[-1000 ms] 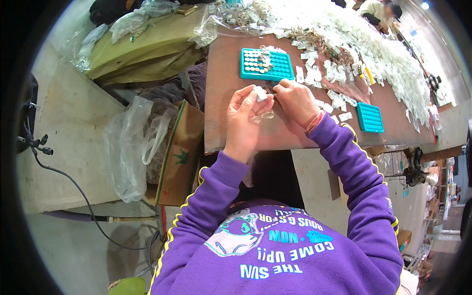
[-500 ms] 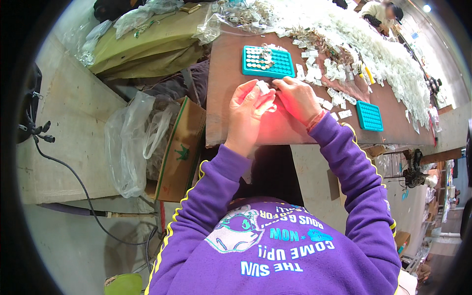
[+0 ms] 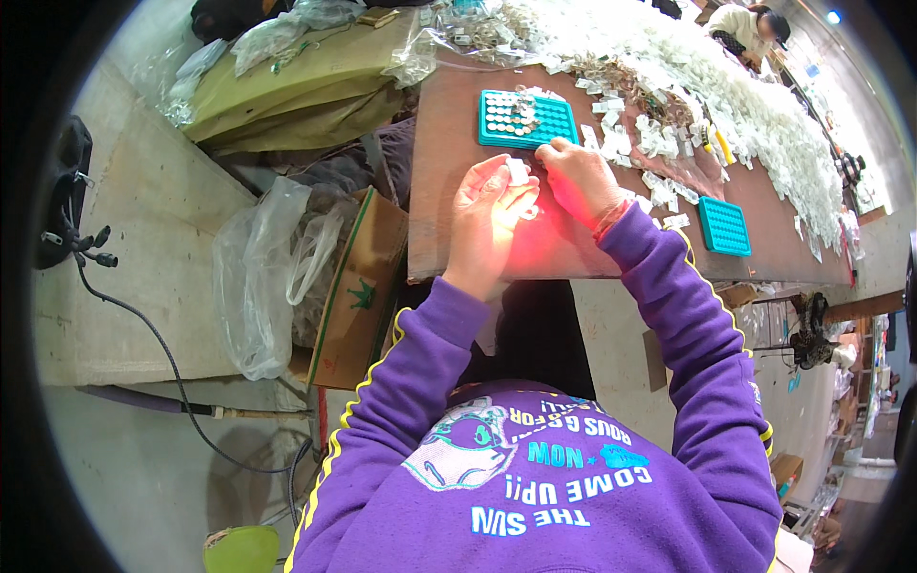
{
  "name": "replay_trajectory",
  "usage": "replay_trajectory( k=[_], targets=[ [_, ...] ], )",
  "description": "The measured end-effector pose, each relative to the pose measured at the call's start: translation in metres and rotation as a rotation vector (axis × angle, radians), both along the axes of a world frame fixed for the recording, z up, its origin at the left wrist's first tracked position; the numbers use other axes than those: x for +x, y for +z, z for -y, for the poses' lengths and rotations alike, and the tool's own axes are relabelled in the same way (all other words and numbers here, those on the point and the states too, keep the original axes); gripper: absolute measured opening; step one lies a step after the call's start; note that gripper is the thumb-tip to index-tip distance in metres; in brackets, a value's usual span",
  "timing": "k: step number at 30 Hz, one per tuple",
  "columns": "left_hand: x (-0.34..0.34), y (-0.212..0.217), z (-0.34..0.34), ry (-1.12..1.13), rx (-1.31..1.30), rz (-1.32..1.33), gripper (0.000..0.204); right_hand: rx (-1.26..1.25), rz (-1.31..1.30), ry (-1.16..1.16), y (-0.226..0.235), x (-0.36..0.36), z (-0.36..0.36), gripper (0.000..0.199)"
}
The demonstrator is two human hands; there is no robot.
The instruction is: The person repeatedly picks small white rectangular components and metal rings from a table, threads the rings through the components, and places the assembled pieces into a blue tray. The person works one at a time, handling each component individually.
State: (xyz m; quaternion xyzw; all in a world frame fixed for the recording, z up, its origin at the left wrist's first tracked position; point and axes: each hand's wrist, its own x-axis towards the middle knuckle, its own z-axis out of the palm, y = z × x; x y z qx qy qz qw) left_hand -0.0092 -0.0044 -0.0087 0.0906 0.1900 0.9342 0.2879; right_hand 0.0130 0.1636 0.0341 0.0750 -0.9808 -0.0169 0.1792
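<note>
Over the near edge of the brown table, my left hand (image 3: pixel 482 215) is closed, its thumb and fingers gripping a small white plastic piece (image 3: pixel 517 172). A reddish light falls on both hands. Just to the right, my right hand (image 3: pixel 585 181) has its fingertips pinched together, close to the white piece but apart from it. Whatever those fingers hold, if anything, is too small to make out. Right beyond my hands lies a teal compartment tray (image 3: pixel 528 142), with several pale round pieces in its left part and small shiny bits across its middle.
A large heap of small white pieces (image 3: pixel 659 57) covers the table's far and right side. A second teal tray (image 3: pixel 725 227) and a yellow-handled tool (image 3: pixel 723 146) lie to the right. Left of the table stands a cardboard box (image 3: pixel 358 296) with plastic bags. A person (image 3: pixel 745 33) sits far right.
The whole view has shifted slightly. My left hand still grips the white piece, and my right fingertips have drawn a little back from it.
</note>
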Motion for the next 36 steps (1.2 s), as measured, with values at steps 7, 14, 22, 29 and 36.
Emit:
replay_trajectory(
  k=[7,14,22,29,36],
  targets=[
    [0.000,-0.001,-0.004,0.050,-0.012,-0.019,0.026,-0.059,0.047,0.037,0.005,0.016,-0.001,0.006],
    [0.001,0.002,-0.004,0.063,-0.029,-0.024,0.026,-0.179,0.042,0.048,0.009,0.025,-0.002,0.005],
    [0.003,0.005,-0.002,0.035,-0.027,-0.023,0.026,-0.340,-0.057,0.051,0.012,0.037,-0.001,0.004],
    [0.004,0.006,0.000,0.016,-0.062,-0.069,0.025,-0.534,-0.103,0.011,0.011,0.053,0.014,0.006],
    [0.008,0.013,-0.005,0.064,-0.153,-0.085,0.023,-0.665,-0.071,-0.029,0.011,0.055,0.020,0.010]
  ],
)
